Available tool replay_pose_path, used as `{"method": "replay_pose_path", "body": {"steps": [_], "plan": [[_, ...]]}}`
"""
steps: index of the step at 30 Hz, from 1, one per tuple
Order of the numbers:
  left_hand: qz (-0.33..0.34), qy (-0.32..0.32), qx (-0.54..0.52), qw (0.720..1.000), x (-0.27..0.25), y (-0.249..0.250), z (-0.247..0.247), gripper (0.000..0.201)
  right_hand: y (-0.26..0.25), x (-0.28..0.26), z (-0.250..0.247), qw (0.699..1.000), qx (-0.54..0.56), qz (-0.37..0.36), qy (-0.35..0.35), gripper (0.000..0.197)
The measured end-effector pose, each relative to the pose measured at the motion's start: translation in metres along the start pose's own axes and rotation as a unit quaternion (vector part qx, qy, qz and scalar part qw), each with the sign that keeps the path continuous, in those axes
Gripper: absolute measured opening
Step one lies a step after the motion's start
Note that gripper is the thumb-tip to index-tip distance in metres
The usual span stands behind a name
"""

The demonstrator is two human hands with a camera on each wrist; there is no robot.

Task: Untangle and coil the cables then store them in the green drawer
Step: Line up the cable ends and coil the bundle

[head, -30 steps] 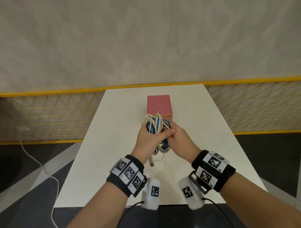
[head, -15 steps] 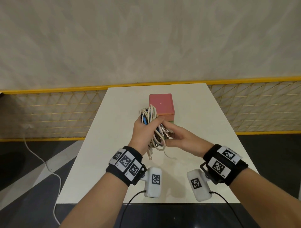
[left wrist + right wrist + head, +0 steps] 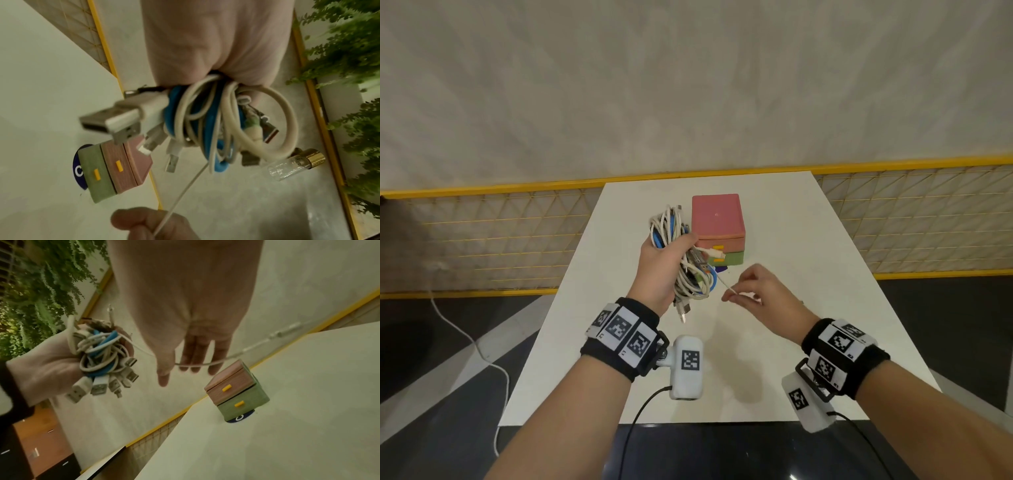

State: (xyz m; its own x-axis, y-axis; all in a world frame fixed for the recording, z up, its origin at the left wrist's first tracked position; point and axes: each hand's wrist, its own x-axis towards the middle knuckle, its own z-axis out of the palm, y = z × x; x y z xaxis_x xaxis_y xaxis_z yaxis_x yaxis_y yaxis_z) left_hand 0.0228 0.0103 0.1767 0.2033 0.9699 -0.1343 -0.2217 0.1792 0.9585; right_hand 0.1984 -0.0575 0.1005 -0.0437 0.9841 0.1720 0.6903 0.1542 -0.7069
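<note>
My left hand (image 3: 669, 251) grips a tangled bundle of white and blue cables (image 3: 681, 274) above the table, just left of the small drawer box. Several USB plugs stick out of the bundle (image 3: 205, 121) (image 3: 98, 353). My right hand (image 3: 731, 296) pinches one thin white cable (image 3: 724, 283) that runs taut from the bundle; that thin cable (image 3: 195, 365) lies across its fingertips. The green drawer (image 3: 727, 258) (image 3: 240, 405) is the lower one and is closed, under a closed pink drawer (image 3: 722, 241).
The drawer box stands mid-table on a blue round sticker (image 3: 239, 417). The white table (image 3: 808, 308) is narrow, with yellow mesh railings (image 3: 482, 233) on both sides and dark floor below. A white cord (image 3: 465, 335) trails on the floor at left.
My right hand has left the bundle and moved right and toward me, drawing a thin white cable out. My left hand has carried the bundle left and upward.
</note>
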Motion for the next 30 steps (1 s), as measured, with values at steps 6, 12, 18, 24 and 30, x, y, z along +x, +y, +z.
{"method": "replay_pose_path", "body": {"steps": [6, 12, 18, 24, 30], "plan": [[-0.007, -0.092, 0.188, 0.978, -0.007, 0.001, -0.014, 0.017, 0.0, 0.007, -0.022, 0.983, -0.162, -0.001, 0.09, 0.013], [0.025, -0.106, 0.293, 0.95, -0.015, -0.013, -0.021, 0.026, -0.023, 0.008, -0.039, 0.993, -0.077, -0.007, -0.094, 0.016], [0.019, -0.154, 0.288, 0.945, -0.025, -0.026, -0.008, 0.036, -0.041, 0.017, -0.036, 0.986, 0.02, -0.004, -0.163, 0.021], [0.045, -0.151, 0.305, 0.939, -0.021, -0.02, -0.006, 0.033, -0.041, 0.009, -0.032, 0.986, 0.122, 0.048, -0.104, 0.024], [0.062, -0.115, 0.311, 0.941, -0.013, -0.022, -0.003, 0.032, -0.04, 0.008, -0.024, 0.99, 0.132, 0.031, -0.025, 0.019]]}}
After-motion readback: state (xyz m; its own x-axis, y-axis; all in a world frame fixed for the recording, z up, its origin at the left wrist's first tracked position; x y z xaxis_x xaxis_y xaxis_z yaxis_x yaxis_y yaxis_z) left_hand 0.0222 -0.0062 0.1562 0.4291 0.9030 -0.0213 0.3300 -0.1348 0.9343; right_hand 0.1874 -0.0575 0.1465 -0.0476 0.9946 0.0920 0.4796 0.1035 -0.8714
